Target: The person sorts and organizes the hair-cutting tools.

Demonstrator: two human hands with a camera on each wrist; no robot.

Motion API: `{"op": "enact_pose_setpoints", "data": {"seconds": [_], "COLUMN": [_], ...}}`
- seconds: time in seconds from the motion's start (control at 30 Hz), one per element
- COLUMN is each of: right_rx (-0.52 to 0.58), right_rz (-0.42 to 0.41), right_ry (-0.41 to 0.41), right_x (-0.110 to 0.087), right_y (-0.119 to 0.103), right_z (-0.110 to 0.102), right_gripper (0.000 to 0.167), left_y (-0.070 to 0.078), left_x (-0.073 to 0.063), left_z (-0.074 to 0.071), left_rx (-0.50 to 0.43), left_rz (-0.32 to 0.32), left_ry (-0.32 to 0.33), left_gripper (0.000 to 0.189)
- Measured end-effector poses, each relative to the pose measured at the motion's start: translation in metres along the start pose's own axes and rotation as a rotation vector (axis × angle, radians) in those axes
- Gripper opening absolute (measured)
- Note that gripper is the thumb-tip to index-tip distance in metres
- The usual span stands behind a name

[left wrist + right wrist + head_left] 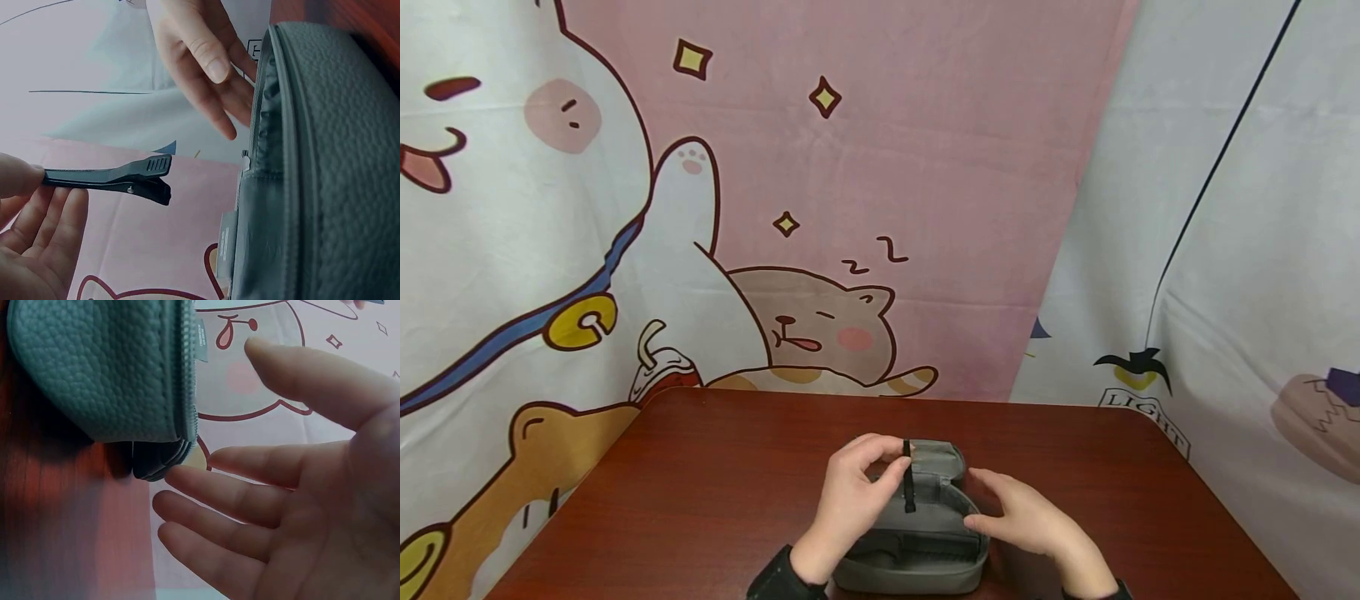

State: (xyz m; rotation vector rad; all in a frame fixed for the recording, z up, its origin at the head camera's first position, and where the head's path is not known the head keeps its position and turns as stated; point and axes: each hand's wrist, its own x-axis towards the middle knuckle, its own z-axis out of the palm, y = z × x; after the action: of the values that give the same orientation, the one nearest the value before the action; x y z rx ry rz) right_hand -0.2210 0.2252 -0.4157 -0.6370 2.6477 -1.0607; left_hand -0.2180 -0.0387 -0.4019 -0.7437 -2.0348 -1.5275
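Observation:
A black alligator hair clip (909,487) is pinched at one end between the thumb and fingers of my left hand (859,492). It hangs over a grey-green zippered bag (917,581), whose lid is folded back. In the left wrist view the hair clip (112,177) points toward the opening, apart from the bag (344,150), and its jaws look closed. My right hand (1033,515) is beside the bag's right rim, fingers extended and thumb apart. The right wrist view shows that hand (294,512) holding nothing, near the pebbled side of the bag (100,369).
The bag stands on a reddish-brown table (715,483). Inside it a dark mesh pocket (936,547) is partly visible. Behind the table hangs a cloth with cartoon animals (925,125).

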Motion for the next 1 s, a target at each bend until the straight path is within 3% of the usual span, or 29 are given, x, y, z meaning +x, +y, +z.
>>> {"op": "enact_pose_setpoints", "data": {"seconds": [0.27, 0.57, 1.0], "right_rx": [0.039, 0.026, 0.013], "right_rz": [-0.026, -0.036, -0.048], "right_ry": [-0.046, -0.047, -0.048], "right_x": [0.001, 0.003, 0.005], "right_y": [0.007, 0.009, 0.014], "right_z": [0.002, 0.005, 0.008], "right_gripper": [0.055, 0.038, 0.030], "left_y": [-0.005, -0.009, -0.017], "left_x": [0.000, -0.001, 0.000], "left_z": [-0.007, -0.011, -0.014], "left_rx": [0.054, 0.099, 0.146], "left_rz": [0.021, 0.044, 0.084], "left_ry": [-0.043, -0.047, -0.061], "left_gripper": [0.023, 0.020, 0.018]}}
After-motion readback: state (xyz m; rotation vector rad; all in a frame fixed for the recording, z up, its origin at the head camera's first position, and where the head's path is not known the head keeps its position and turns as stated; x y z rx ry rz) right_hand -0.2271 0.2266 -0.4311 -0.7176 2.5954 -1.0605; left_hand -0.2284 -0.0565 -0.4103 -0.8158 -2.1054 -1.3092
